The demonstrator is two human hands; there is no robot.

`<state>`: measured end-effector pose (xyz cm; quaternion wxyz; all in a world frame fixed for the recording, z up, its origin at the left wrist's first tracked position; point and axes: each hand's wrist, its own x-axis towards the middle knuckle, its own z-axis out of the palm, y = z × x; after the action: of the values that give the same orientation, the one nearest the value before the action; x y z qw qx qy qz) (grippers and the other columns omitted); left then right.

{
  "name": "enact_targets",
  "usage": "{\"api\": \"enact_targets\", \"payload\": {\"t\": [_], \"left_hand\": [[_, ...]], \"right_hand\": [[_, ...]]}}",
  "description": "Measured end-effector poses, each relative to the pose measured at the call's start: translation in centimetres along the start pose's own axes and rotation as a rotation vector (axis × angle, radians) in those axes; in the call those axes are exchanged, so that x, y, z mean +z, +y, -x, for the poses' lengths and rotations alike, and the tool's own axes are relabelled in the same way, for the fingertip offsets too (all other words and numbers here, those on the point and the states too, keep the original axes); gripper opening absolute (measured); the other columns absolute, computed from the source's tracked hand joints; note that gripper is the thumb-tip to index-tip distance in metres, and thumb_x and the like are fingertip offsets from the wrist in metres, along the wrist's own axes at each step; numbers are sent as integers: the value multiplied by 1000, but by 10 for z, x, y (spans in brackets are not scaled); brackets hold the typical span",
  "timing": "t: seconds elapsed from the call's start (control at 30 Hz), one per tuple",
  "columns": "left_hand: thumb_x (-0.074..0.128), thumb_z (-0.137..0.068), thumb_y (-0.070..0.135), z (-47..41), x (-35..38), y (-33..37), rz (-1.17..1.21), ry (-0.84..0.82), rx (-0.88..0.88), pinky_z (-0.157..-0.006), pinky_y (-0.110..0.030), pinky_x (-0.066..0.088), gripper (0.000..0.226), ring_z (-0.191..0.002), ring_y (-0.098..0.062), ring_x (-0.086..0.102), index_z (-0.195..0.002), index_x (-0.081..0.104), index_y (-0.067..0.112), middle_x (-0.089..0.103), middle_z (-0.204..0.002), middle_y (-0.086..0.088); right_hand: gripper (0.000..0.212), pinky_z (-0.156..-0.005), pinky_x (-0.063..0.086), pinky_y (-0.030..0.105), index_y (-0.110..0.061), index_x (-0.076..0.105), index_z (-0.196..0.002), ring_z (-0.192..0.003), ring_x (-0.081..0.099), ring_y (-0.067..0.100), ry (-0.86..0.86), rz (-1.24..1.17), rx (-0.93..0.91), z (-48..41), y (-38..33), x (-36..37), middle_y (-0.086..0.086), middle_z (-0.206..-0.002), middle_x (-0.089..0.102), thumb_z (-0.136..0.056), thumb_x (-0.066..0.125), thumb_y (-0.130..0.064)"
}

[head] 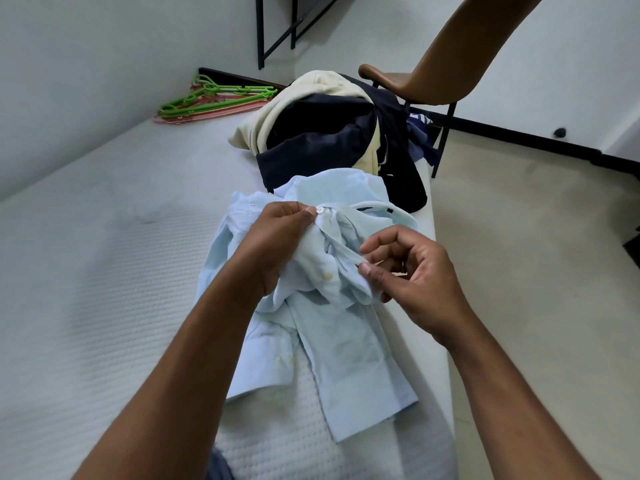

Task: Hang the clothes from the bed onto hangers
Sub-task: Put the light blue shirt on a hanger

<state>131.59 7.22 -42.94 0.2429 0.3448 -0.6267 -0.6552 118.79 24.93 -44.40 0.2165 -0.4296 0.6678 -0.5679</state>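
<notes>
item: light blue shirt [332, 327]. it lies crumpled on the near part of the bed [104, 306], close to its right edge, with the collar [391, 211] turned away from the camera. the upper front is lifted off the mattress by both hands.

left hand [277, 244]: fingers curled, thumb and forefinger clamped on the shirt's front edge just beside a white button [319, 211] near the collar.

right hand [412, 282]: thumb and forefinger pinched on the opposite fold of the shirt front. the other fingers are loosely curled above it and hold nothing.

pile of clothes [329, 133]: cream and dark garments heaped on the bed beyond the shirt, touching its collar end. none is hung yet.

hangers [214, 102]: green and pink, stacked flat at the far corner of the bed, well apart from the shirt and both hands.

chair [433, 84]: brown, set on the floor beside the far right of the bed.

step in hand, as judged: the shirt front is being handled at the top button. whether it is being fastened or undone cannot be told. no hanger is taken up, so the task is judged to be early.

next move, as judged: one hand must be freed and a hanger fetched with a long reach to the far corner, then slipped in at the collar.
</notes>
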Motion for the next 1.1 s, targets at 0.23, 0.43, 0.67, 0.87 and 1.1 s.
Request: {"api": "enact_targets", "payload": {"t": [0.23, 0.43, 0.67, 0.87, 1.1], "left_hand": [[58, -103, 21, -5, 6, -7, 4, 51, -14, -80, -37, 52, 32, -83, -26, 63, -100, 70, -9, 71, -87, -20], [67, -98, 35, -3, 14, -13, -166, 167, 166, -78, -41, 57, 21, -78, -12, 67, -97, 73, 15, 75, -88, -4], [74, -95, 20, 17, 22, 7, -116, 57, 552, -51, -26, 45, 20, -53, -14, 56, -81, 72, 7, 68, -65, -9], [87, -83, 29, 18, 38, -9, -201, -55, 417, -69, -49, 64, 13, -68, -26, 75, -87, 81, 17, 76, -71, -2], [83, -86, 14, 21, 50, -16, 31, -6, 323, -75, -32, 62, 9, -79, -15, 75, -92, 82, 8, 79, -83, -4]], "right_hand": [[17, -69, 62, 41, -15, 82, -89, -72, 66, 19, -39, 18, 32, 4, 0, 21, 4, -79, 75, -82, 73, -27], [9, -56, 50, 27, -2, 77, -82, -66, 58, 21, 7, -182, 60, 1, -5, 18, 15, -74, 69, -89, 78, -7], [9, -54, 51, 23, -12, 80, -83, -67, 56, 15, 347, -500, 287, -8, -14, 12, 10, -83, 62, -91, 76, -14], [8, -55, 53, 25, -7, 80, -88, -73, 60, 21, 365, -464, 299, -9, -9, 13, 13, -83, 68, -92, 75, -13], [8, -64, 57, 29, 0, 79, -95, -76, 67, 19, 347, -449, 278, -10, -6, 10, 9, -83, 74, -91, 75, -6]]}}
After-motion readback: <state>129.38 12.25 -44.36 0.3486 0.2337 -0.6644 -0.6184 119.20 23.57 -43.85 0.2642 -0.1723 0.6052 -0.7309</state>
